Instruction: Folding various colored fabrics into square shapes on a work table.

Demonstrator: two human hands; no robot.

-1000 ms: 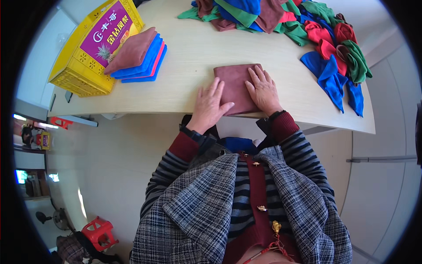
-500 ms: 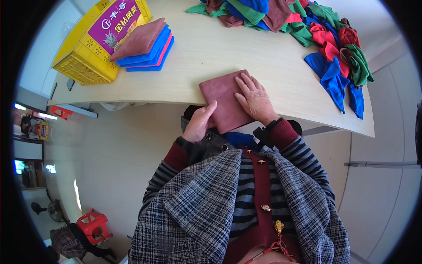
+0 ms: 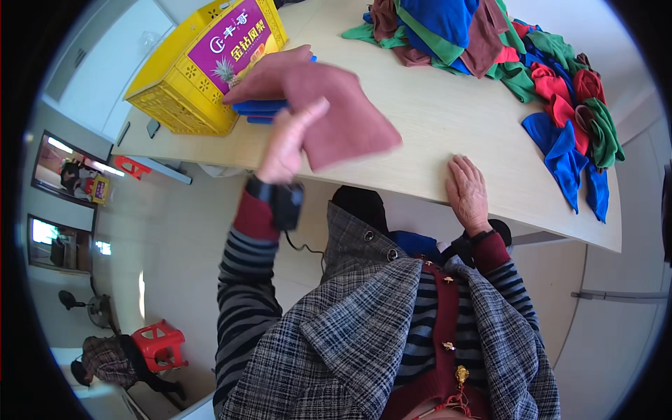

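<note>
My left hand point(image 3: 285, 143) grips a folded reddish-brown cloth point(image 3: 346, 122) by its near left side, thumb on top. The cloth is raised above the table and slightly blurred, its far left part overlapping a stack of folded cloths. On that stack the top piece is a reddish-brown cloth point(image 3: 259, 75), with blue cloths point(image 3: 257, 107) beneath it. Further right, my right hand point(image 3: 467, 190) lies flat on the table's near edge, holding nothing, fingers stretched out.
A yellow plastic crate point(image 3: 178, 98) with a purple panel stands at the table's left, a phone point(image 3: 152, 128) beside it. Loose blue, green, red and brown cloths point(image 3: 553, 87) are heaped at the far right of the table point(image 3: 420, 119). Behind at lower left are a red stool point(image 3: 159, 344) and a person point(image 3: 115, 360).
My left hand has lifted the folded cloth and carried it left toward the stack. My right hand has let go of the cloth and now rests on the table edge. The view has shifted.
</note>
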